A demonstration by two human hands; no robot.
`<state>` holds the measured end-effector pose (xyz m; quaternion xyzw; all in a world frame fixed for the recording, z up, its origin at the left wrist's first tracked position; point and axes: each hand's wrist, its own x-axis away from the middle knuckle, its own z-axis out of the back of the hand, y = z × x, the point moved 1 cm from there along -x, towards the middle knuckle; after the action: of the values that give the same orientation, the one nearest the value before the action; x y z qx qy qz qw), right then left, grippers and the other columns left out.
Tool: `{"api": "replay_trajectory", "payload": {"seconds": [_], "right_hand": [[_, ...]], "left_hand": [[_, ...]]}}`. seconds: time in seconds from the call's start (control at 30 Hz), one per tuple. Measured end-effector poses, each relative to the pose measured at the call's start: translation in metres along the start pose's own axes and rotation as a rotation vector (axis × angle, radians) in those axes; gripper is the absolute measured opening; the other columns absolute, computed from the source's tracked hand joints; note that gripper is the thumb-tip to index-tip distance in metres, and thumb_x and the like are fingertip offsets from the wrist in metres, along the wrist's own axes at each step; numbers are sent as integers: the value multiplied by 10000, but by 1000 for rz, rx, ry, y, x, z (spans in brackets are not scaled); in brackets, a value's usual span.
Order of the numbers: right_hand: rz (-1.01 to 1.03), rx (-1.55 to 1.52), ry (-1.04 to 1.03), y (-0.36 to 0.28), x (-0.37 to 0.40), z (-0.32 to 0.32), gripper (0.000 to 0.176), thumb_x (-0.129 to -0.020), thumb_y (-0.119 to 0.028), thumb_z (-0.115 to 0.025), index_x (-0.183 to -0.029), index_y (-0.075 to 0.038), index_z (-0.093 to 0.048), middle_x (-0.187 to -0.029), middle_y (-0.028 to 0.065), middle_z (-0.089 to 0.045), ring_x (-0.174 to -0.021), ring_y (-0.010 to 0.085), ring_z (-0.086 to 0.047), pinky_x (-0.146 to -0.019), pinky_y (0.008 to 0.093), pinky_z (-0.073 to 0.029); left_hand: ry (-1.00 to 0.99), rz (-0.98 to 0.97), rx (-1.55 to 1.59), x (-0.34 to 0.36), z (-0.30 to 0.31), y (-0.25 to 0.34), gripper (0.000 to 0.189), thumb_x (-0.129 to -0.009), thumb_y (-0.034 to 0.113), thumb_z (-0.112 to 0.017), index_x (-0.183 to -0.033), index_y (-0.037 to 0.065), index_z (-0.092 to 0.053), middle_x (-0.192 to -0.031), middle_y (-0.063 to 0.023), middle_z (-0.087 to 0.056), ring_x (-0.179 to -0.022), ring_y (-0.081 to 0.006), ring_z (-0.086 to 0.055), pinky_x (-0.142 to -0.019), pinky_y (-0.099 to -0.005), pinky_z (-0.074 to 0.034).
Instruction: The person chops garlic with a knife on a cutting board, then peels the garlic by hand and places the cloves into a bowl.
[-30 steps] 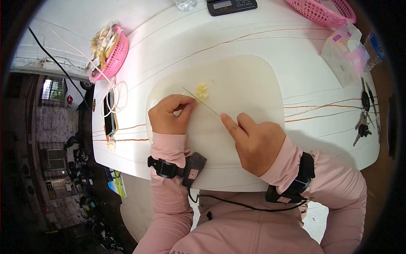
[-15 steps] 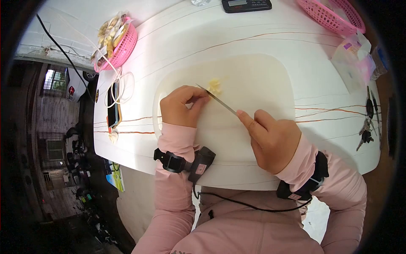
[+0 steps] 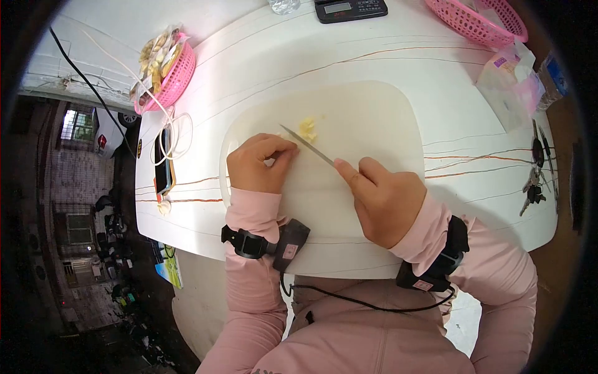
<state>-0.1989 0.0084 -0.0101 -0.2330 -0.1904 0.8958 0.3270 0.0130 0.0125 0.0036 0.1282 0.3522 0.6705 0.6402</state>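
Note:
My right hand (image 3: 391,201) is closed round the handle of a knife (image 3: 311,148), whose blade points up and left across a pale cutting board (image 3: 361,103). The blade tip lies just above the fingers of my left hand (image 3: 261,163). Those fingers are pinched together at the left part of the board, and whatever they hold is too small to make out. Right beside the blade, on its far side, sits a small heap of pale yellow cut pieces (image 3: 308,129).
Beyond the board are a black scale (image 3: 350,9) and a pink basket (image 3: 476,22). Another pink basket (image 3: 177,78) holds packets at the left, above a phone (image 3: 163,168) with a white cable. Plastic bags (image 3: 511,87) and keys (image 3: 534,181) lie at the right.
The whole view has shifted slightly, so the table's things sit further left. Both hands stay near the yellow pieces, with the knife still in my right hand.

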Motion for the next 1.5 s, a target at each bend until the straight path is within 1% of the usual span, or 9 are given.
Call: {"api": "replay_trajectory", "payload": {"seconds": [0.5, 0.6, 0.7, 0.9, 1.07, 1.13, 1.27, 1.47, 1.5], "right_hand": [[23, -30, 63, 2, 2, 7, 487, -762, 7, -592, -1248, -11, -566, -767, 80, -475, -492, 235, -494, -437, 345, -388], [34, -42, 66, 0, 2, 7, 487, -759, 16, -592, -1245, -11, -567, -764, 80, -474, -499, 239, -496, -439, 347, -389], [20, -47, 65, 0, 2, 7, 491, -758, 32, -588, -1247, -11, -566, -766, 80, -476, -507, 242, -498, -442, 349, -393], [-33, -74, 131, 0, 1, 9, 484, -775, 50, -579, -1252, -34, -567, -757, 88, -476, -522, 263, -503, -459, 362, -402], [-57, -70, 220, 4, -1, 9, 462, -792, 49, -577, -1246, -39, -572, -748, 93, -482, -537, 271, -519, -476, 366, -412], [-59, -75, 237, 7, -2, 9, 455, -797, 47, -577, -1244, -38, -573, -745, 93, -481, -536, 271, -518, -476, 365, -413], [-80, -55, 225, 11, -3, 10, 439, -808, 40, -577, -1240, -39, -577, -735, 93, -478, -537, 269, -520, -480, 363, -416], [-61, -8, 164, 13, -2, 7, 465, -785, 32, -584, -1243, -49, -575, -755, 88, -480, -540, 269, -523, -476, 360, -419], [-61, -7, 163, 13, -1, 8, 465, -785, 32, -584, -1243, -49, -575, -755, 88, -480, -540, 269, -523, -476, 360, -419]], "left_hand": [[-38, 92, 38, 9, 9, -4, 38, -779, 19, -683, -804, -6, -698, -824, -107, -706, -718, -191, -671, -692, -279, -535], [0, 173, 144, 10, 14, -2, 42, -799, 14, -668, -822, -10, -694, -815, -92, -705, -725, -156, -660, -688, -265, -523], [201, 181, 52, 5, 17, -6, 82, -820, 17, -655, -897, 3, -682, -796, -67, -679, -715, -135, -630, -666, -247, -493], [111, 19, -74, -1, 6, -19, 140, -894, 27, -603, -1014, -24, -654, -950, -97, -683, -865, -145, -645, -793, -258, -511], [23, 15, -4, -3, -4, -14, 161, -915, 20, -567, -1046, -33, -643, -961, -99, -679, -892, -153, -644, -820, -259, -505], [-49, 146, 181, 0, -5, -9, 151, -931, 25, -560, -1042, -37, -642, -964, -85, -674, -893, -143, -640, -829, -248, -503], [33, 157, 297, -2, -2, -12, 138, -943, 31, -560, -1033, -36, -641, -965, -74, -668, -891, -130, -632, -837, -237, -495], [103, 57, 157, -3, -4, -10, 124, -936, 39, -581, -1022, -26, -643, -965, -67, -660, -892, -122, -615, -835, -234, -486], [125, 29, 149, -3, -5, -10, 99, -904, 30, -602, -980, -18, -645, -921, -71, -661, -834, -132, -614, -777, -244, -490]]}}
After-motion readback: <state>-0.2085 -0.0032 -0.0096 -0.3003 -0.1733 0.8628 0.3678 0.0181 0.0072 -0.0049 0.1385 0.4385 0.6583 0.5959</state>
